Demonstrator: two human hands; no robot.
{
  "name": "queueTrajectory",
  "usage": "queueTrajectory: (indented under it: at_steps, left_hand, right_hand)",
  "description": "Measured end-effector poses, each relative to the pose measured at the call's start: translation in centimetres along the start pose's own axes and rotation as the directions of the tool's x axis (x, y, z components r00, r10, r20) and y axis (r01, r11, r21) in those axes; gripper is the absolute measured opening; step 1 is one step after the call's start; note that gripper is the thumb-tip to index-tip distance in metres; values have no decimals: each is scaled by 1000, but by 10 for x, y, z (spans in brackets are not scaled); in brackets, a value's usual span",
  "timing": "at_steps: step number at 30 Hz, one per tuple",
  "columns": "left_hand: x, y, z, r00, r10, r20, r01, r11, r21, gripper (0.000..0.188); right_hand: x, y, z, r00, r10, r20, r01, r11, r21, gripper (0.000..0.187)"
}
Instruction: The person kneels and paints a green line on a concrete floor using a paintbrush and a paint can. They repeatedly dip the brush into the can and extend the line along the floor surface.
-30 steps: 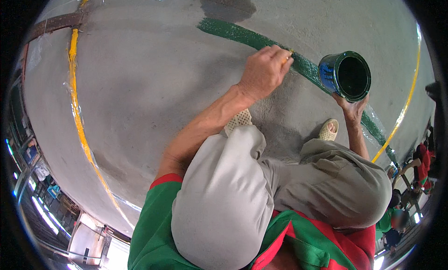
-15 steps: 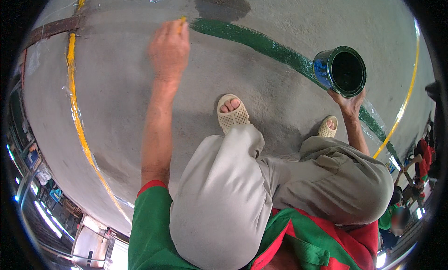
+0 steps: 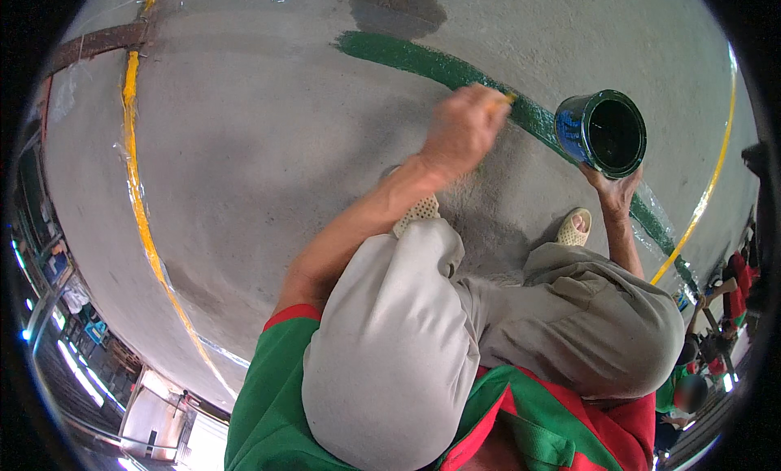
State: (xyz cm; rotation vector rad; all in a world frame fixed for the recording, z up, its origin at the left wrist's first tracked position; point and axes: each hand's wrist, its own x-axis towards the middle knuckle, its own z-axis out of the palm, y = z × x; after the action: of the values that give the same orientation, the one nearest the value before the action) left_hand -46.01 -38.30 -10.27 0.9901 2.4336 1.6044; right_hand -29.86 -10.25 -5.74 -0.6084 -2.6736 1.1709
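Head view shows my left hand [image 3: 465, 131] with its fingers pressed together around a small yellow-orange tool [image 3: 510, 98], which I take to be a brush, although its bristles are hidden and the hand itself is blurred. The tip of this tool is at the green stripe [image 3: 407, 58] on the grey floor [image 3: 268, 154], between the ragged left end of the stripe and the can [image 3: 587, 133]. Because of the blur, I cannot tell if it touches the surface. My right hand [image 3: 616, 188] grips the can at its lower side, and its dark mouth faces toward the camera; whether the can rests on the floor, and how much paint is inside, I cannot tell. On the right, the stripe passes behind the can and goes on toward a yellow line [image 3: 709, 178]. In my judgement, the step in hand is spreading green paint along this stripe. A next stroke would call for a firm pinch on the tool, light and even pressure, and a path that follows the edges of the stripe, while the right hand should hold the can steady, so that no paint spills.
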Motion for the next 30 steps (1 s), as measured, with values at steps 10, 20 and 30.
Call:
queueTrajectory:
  at_steps: [10, 20, 30]
  left_hand:
    - [15, -83, -160, 980, 55, -194, 68, 815, 575, 27]
    - [-5, -7, -47, 962, 191, 194, -259, 860, 440, 15]
    - [111, 182, -82, 721, 684, 112, -693, 709, 133, 19]
  right_hand:
    - [2, -6, 3, 1000, 13, 11, -14, 997, 82, 86]
    - [2, 7, 1, 999, 39, -7, -38, 999, 22, 86]
    - [-6, 113, -20, 940, 280, -196, -211, 927, 311, 66]
